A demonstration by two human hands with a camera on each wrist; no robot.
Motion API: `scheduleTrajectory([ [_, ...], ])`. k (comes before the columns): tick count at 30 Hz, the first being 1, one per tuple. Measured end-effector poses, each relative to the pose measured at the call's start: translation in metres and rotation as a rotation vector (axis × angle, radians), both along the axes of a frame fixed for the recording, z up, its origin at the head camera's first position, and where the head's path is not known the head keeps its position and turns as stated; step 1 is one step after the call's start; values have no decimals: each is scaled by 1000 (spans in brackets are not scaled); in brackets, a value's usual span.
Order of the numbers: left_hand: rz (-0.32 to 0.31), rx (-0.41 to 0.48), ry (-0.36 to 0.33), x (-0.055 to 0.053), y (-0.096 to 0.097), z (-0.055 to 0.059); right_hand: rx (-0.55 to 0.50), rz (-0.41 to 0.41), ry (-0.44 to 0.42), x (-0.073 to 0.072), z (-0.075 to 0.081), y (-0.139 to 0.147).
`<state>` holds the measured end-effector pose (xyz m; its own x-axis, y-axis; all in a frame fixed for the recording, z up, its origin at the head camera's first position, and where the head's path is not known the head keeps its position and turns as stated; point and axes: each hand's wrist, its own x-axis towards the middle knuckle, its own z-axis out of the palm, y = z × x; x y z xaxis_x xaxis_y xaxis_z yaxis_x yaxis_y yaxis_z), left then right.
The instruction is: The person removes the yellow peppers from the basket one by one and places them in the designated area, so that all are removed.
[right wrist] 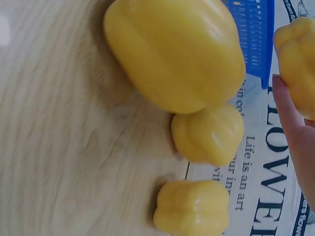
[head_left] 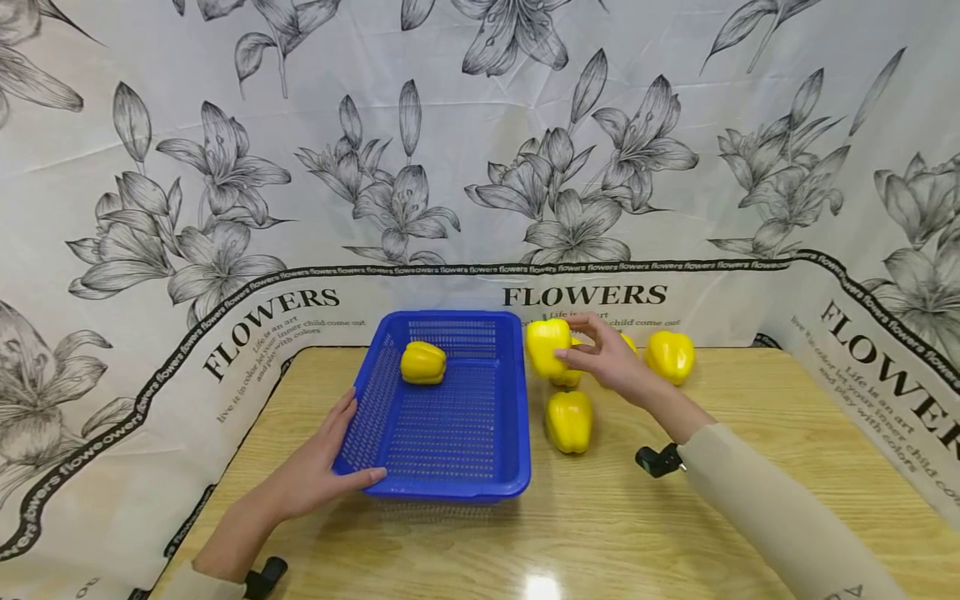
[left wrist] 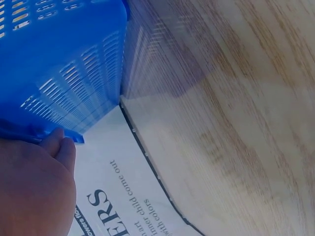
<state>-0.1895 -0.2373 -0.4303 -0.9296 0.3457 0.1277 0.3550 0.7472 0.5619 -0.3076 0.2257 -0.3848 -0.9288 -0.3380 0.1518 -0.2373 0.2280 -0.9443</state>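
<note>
My right hand [head_left: 611, 358] holds a yellow bell pepper [head_left: 547, 346] between thumb and fingers, raised just right of the blue plastic basket [head_left: 521, 417]. In the right wrist view, the held bell pepper [right wrist: 298, 59] is cut off by the frame edge. At the basket's near left corner, my left hand [head_left: 311, 475] grips the rim, its thumb over the front edge and its fingers along the left side. Inside the basket, near its back left, lies one yellow bell pepper [head_left: 423, 363].
Several more yellow bell peppers rest on the wooden table [head_left: 637, 533]: one in front [head_left: 570, 421], one at right [head_left: 670, 357], others partly hidden behind the held pepper and my right hand. A flower-printed cloth [head_left: 465, 208] hangs behind and at both sides.
</note>
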Motion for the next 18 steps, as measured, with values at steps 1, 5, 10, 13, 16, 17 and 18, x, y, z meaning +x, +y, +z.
scheduleTrajectory([
  [1,2,-2,0,0,0,0,1,0,1,2,-1,4],
  [5,10,-14,-6,0,0,-1,6,-12,-3,9,-3,18],
  [10,5,-9,-2,0,1,-1,57,-26,-24,20,-5,35],
  [13,5,-7,-2,-1,1,-1,62,-12,-23,24,-8,44],
  [16,5,-7,-2,-1,1,-2,69,-13,-29,28,-11,51],
  [17,6,-7,-2,-1,0,-2,73,-16,-35,28,-12,54],
  [18,5,-8,-1,-1,0,-2,75,-22,-42,29,-13,56],
])
